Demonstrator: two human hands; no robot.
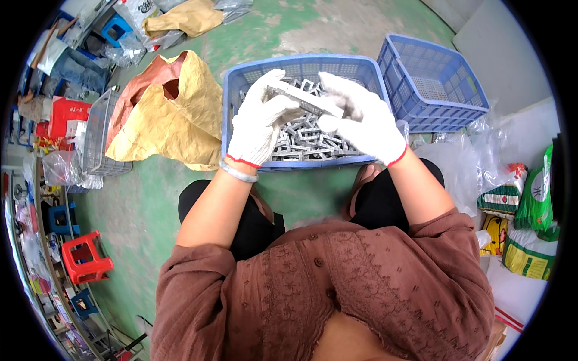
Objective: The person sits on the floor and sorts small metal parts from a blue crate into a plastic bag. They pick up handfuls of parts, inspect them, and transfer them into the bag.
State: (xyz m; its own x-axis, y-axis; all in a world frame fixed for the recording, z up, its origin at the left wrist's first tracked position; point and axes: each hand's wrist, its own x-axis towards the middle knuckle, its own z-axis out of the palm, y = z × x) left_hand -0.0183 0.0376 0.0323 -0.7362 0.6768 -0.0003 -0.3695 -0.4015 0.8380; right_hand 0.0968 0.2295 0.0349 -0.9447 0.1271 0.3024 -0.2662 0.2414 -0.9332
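Note:
Both my hands wear white knitted gloves with red cuffs. A pale grey metal bar-shaped piece (308,100) spans the gap between them, above a blue plastic crate (301,59). The fingers of my left hand (257,126) close on its left end, and my right hand (368,123) grips the right end. The bar slants down toward the right. Below, many small grey metal U-shaped brackets (306,139) lie in a loose heap inside the crate. My gloves and the bar hide part of that heap.
A second blue crate (430,114) stands at the right, touching or close to the first. On the left are a crumpled yellow paper sack (186,135), a grey crate (99,138) and a red stool (87,257). Plastic film (457,165) and printed bags (536,198) lie at the right.

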